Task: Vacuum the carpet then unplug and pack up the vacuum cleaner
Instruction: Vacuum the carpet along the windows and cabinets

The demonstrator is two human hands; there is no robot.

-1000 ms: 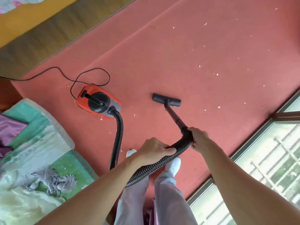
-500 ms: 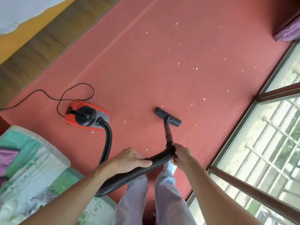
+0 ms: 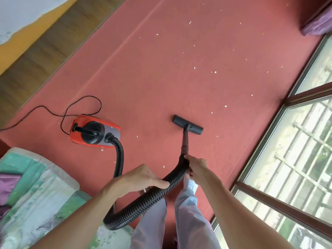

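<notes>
An orange and grey canister vacuum cleaner (image 3: 94,131) sits on the red carpet (image 3: 161,78) at left. Its ribbed black hose (image 3: 147,200) loops down and across in front of my legs. My left hand (image 3: 142,178) grips the hose mid-length. My right hand (image 3: 196,167) grips the handle end where the hose meets the black wand (image 3: 185,141). The floor nozzle (image 3: 187,124) lies flat on the carpet ahead of me. Several white scraps (image 3: 214,72) dot the carpet beyond the nozzle. The black power cord (image 3: 80,106) trails off to the left.
A green and white quilted mattress (image 3: 36,194) lies at lower left. A wood floor strip (image 3: 45,47) and yellow wall base run along the far left. Brown-framed windows (image 3: 287,159) line the right side. A purple cloth (image 3: 318,24) sits at the top right.
The view has shifted toward the window. The nozzle has turned and slid along the carpet with my hands; the canister has rolled slightly after the hose.
</notes>
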